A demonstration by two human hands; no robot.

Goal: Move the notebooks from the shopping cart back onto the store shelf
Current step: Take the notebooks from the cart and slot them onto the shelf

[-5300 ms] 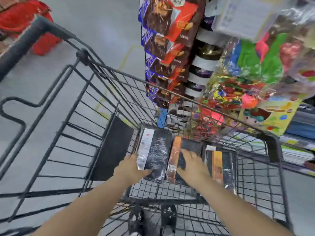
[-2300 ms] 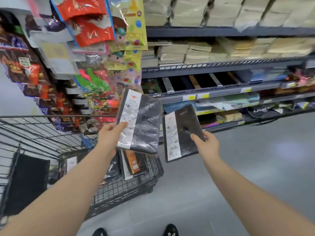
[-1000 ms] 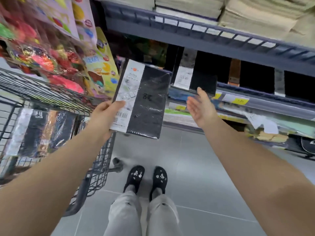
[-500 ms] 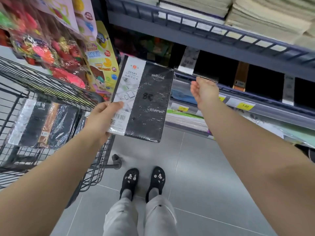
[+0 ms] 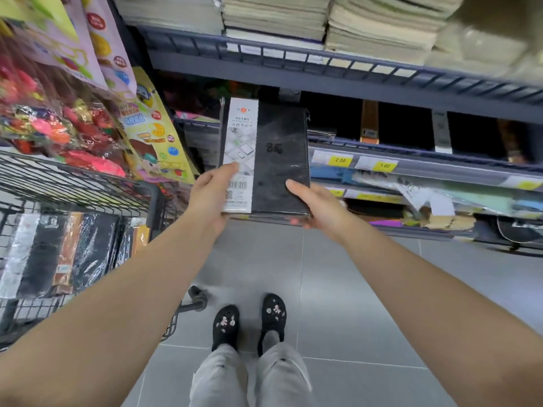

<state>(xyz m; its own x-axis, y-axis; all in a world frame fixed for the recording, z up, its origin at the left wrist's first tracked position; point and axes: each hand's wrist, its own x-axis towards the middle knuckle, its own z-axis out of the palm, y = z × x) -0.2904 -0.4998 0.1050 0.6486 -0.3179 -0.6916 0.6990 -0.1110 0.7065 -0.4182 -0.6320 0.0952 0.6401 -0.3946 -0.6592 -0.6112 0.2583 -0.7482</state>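
Observation:
A black notebook [image 5: 277,160] with a white label strip, wrapped in clear film, is held up in front of the store shelf [image 5: 411,155]. My left hand [image 5: 210,195] grips its lower left corner, thumb on the label. My right hand [image 5: 316,207] holds its lower right corner, thumb on the cover. The notebook's far end points at the dark shelf bay where other black notebooks [image 5: 405,124] stand. At the left, the shopping cart [image 5: 88,183] holds several more wrapped notebooks [image 5: 58,251].
Stacks of beige paper pads [image 5: 367,22] fill the upper shelf. Hanging bags of toys and snacks [image 5: 88,118] crowd the left above the cart. Yellow price tags [image 5: 340,160] line the shelf rail. Grey tiled floor and my black shoes [image 5: 249,321] lie below.
My right hand let go of its notebook on the shelf, came back and took hold of the left hand's notebook. That notebook moved right and up toward the shelf bay.

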